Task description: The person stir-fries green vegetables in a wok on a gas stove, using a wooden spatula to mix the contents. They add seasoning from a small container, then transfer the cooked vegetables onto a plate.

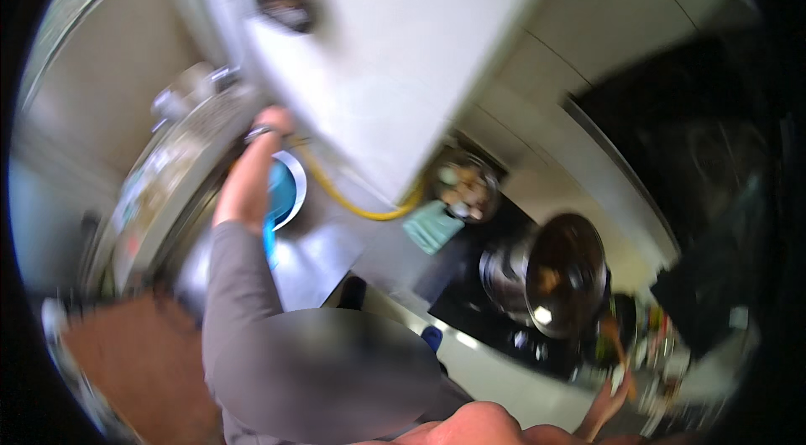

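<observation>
My left arm, grey-sleeved to the elbow and with a band at the wrist, stretches up the left side. My left hand (277, 120) is by the lower edge of a large white box-like surface (378, 67); its fingers are blurred and what they touch is hidden. Just below it a blue basin with a white rim (284, 190) shows beside my forearm. At lower right my right hand (619, 383) grips the handle of what looks like a wooden spatula (609, 330). Blurred bare skin fills the bottom edge, very near the camera.
A steel pot (500, 278) and a large tilted brown lid or pan (570, 256) are on the black hob (466, 313). Behind are a bowl of roundish food (466, 190), a green cloth (434, 226) and a yellow hose (371, 215). Bottles (652, 338) crowd the right.
</observation>
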Demonstrator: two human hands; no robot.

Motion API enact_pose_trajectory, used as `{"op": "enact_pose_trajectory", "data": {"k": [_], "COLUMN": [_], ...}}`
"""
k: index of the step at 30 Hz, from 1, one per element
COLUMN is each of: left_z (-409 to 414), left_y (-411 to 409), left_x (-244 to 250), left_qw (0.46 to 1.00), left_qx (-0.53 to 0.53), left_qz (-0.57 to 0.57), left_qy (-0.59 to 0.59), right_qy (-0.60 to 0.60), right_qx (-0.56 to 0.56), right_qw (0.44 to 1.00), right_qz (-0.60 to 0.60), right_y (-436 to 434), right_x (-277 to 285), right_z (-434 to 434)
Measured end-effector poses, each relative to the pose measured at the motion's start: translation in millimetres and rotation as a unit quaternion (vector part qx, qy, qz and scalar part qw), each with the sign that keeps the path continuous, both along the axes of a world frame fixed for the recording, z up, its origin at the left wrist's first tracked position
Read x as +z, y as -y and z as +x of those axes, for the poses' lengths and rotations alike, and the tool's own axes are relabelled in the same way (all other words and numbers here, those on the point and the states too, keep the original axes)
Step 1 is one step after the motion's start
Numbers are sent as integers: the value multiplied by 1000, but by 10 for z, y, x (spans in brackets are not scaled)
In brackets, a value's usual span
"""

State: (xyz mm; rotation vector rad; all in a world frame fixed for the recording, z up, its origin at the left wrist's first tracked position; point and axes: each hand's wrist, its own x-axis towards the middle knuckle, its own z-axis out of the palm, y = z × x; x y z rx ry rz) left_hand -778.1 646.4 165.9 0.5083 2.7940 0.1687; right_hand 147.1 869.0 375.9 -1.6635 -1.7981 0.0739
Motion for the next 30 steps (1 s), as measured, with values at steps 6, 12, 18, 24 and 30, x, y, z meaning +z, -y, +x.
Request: {"op": "enact_pose_trajectory", "data": {"k": [6,12,18,24,30], "left_z": [-1314,-1391,-1477,66,4312], "left_y": [1340,1296,1492,956,-124], "left_x": [-1632,-1690,-1353,-652,777], "left_qw": [897,915,957,865,867], "left_qx": [-281,-275,-258,-259,-432], "left_qz": [-310,-255,-123,-394,119], "left_qy": [-142,-152,-40,-173,217], "right_qy": [-56,36,296,364,314], "right_qx": [56,-46,-32,51,105], "right_qw": [995,918,875,849,835], "right_qz": [-57,-392,-382,-380,-439], "right_y": [-199,274,-168,-691,-537], "right_x": [110,-188,-1821,-2128,-2131], "right_z": [-741,-728,-468,-561,-166]}}
